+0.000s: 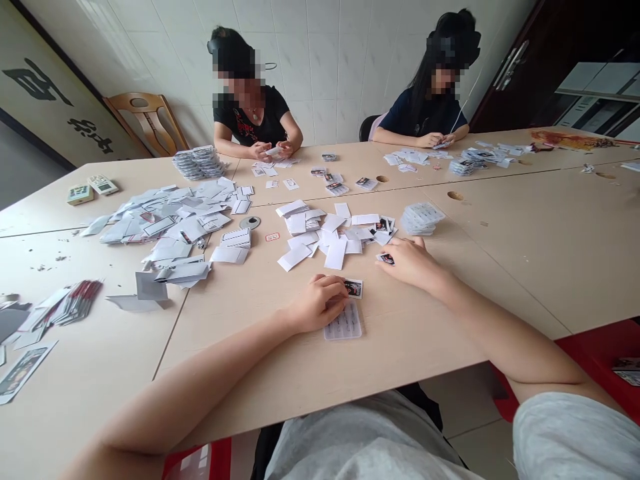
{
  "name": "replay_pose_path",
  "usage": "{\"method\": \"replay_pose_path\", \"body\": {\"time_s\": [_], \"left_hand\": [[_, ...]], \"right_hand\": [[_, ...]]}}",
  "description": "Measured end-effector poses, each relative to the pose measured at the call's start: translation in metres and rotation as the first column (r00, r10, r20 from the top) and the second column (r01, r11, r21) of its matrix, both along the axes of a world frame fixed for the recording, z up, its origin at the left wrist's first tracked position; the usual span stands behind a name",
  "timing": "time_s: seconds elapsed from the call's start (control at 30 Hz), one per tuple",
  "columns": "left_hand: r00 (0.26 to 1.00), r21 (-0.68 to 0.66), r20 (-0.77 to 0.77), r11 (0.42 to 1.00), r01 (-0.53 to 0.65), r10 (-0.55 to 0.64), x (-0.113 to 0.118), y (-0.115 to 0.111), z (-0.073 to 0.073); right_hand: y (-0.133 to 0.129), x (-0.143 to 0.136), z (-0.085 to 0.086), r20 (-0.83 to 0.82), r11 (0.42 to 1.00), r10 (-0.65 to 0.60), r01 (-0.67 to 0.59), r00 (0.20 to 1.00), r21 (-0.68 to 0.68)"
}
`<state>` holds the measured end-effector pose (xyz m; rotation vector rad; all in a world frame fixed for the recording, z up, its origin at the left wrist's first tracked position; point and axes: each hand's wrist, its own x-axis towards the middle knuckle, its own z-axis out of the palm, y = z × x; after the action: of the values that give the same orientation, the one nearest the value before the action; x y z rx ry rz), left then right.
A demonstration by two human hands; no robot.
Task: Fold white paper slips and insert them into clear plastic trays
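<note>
My left hand (316,303) rests on the table with its fingers curled over the top of a clear plastic sleeve (344,324) and a small picture card (354,288). My right hand (411,261) reaches forward and pinches another small picture card (385,259) at the near edge of a loose spread of white cards (330,235). A neat stack of clear sleeves (421,217) stands just beyond my right hand.
A large heap of white cards and wrappers (170,223) covers the left side of the table (525,267). Two people sit across, each handling cards, with stacks (199,162) beside them. Two remotes (91,189) lie far left. A red stool (600,360) stands at my right.
</note>
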<state>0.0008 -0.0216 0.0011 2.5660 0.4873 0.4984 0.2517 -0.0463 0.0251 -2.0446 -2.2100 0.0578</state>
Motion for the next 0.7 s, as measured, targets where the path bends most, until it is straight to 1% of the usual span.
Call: {"method": "replay_pose_path", "body": {"time_s": [0.03,0.07,0.13,0.17,0.23,0.33,0.37,0.4,0.47,0.5,0.57,0.6,0.63,0.7], "left_hand": [[1.000,-0.010,0.010,1.000,0.015,-0.015,0.000,0.000,0.000],[0.999,-0.022,0.019,0.999,0.031,-0.030,0.000,0.001,-0.001],[0.998,-0.048,0.036,0.998,0.051,-0.049,0.000,0.001,-0.001],[0.998,-0.059,0.041,0.997,0.055,-0.053,0.000,0.001,-0.001],[0.998,-0.074,0.041,0.996,0.059,-0.056,-0.001,0.000,-0.001],[0.997,-0.077,0.045,0.995,0.065,-0.061,-0.001,-0.001,0.000],[0.998,-0.071,0.046,0.996,0.047,-0.044,-0.001,-0.002,0.000],[0.999,-0.056,0.046,0.998,0.007,-0.004,-0.001,-0.002,0.000],[0.988,0.005,0.049,0.989,-0.149,0.149,0.000,-0.002,0.000],[0.967,0.044,0.055,0.967,-0.250,0.247,0.000,-0.002,-0.001],[0.907,0.106,0.063,0.901,-0.421,0.417,0.001,-0.001,-0.003],[0.881,0.121,0.055,0.873,-0.473,0.470,0.001,-0.001,-0.004],[0.866,0.128,0.038,0.857,-0.499,0.498,0.002,0.000,-0.005],[0.866,0.131,0.000,0.859,-0.495,0.499,0.002,0.001,-0.007]], "right_hand": [[0.001,-0.002,0.000,-0.034,0.999,0.052,-0.051,0.998,0.008],[0.001,-0.003,-0.001,-0.082,0.992,0.129,-0.130,0.988,-0.003],[0.000,-0.006,-0.002,-0.194,0.950,0.295,-0.310,0.935,-0.047],[0.000,-0.007,-0.003,-0.243,0.925,0.351,-0.376,0.904,-0.061],[-0.002,-0.010,-0.005,-0.311,0.895,0.404,-0.442,0.861,-0.061],[-0.002,-0.014,-0.010,-0.383,0.870,0.447,-0.492,0.809,-0.024],[-0.001,-0.016,-0.011,-0.408,0.861,0.459,-0.508,0.789,-0.012],[-0.001,-0.017,-0.013,-0.428,0.855,0.468,-0.519,0.773,-0.001],[0.001,-0.019,-0.015,-0.449,0.853,0.473,-0.522,0.758,0.016],[0.002,-0.020,-0.016,-0.452,0.855,0.470,-0.518,0.758,0.021],[0.004,-0.019,-0.017,-0.459,0.856,0.466,-0.517,0.756,0.019],[0.005,-0.018,-0.017,-0.466,0.852,0.468,-0.524,0.751,0.012],[0.006,-0.017,-0.017,-0.475,0.845,0.472,-0.535,0.743,0.002],[0.006,-0.015,-0.017,-0.495,0.827,0.481,-0.562,0.724,-0.019]]}}
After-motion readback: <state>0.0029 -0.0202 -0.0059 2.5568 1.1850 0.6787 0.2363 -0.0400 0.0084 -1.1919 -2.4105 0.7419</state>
